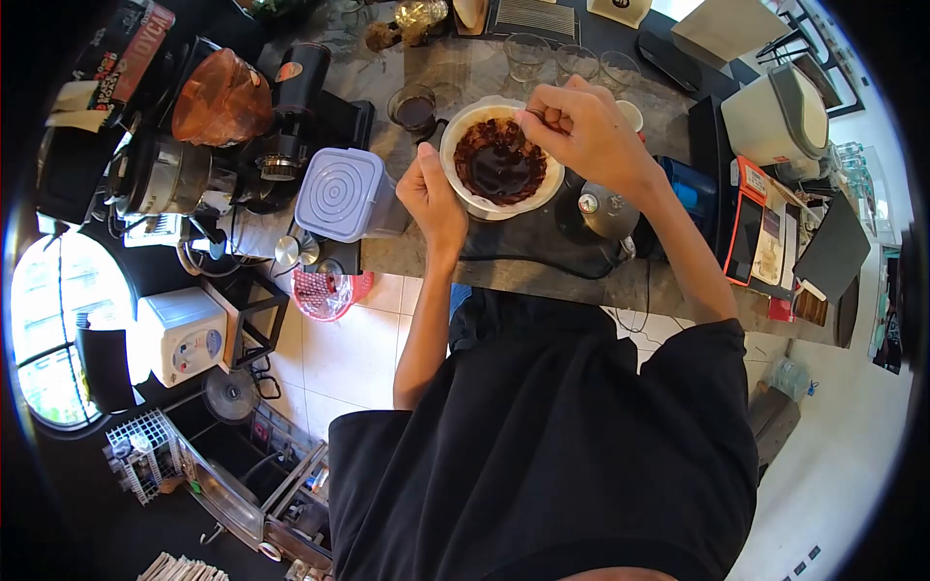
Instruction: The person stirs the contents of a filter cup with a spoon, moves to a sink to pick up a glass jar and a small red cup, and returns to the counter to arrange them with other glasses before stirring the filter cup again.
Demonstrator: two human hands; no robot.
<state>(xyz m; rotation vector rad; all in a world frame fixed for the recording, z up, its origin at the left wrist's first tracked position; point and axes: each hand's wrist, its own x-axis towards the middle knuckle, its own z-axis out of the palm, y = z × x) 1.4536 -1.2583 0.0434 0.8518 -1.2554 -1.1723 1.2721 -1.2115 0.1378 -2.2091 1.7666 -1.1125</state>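
A white coffee dripper lined with a paper filter (449,155) stands on the counter in front of me. Dark liquid coffee and wet coffee grounds (499,167) fill its inside, with grounds clinging to the filter wall. Against its left side is my left hand (433,201), fingers curled and thumb up; what they grip is hidden. My right hand (588,136) is over the dripper's upper right rim, thumb and fingers pinched together. Whatever is in that pinch is too small or covered to name. Just behind on the left sits a small glass of dark liquid (417,111).
Left of the dripper is a lidded lavender container (341,194), beside a coffee grinder (295,107). A round gauge (588,203) sits on a dark rounded vessel at right. Several clear glasses (528,56) line the back. An orange-framed device (746,223) stands far right.
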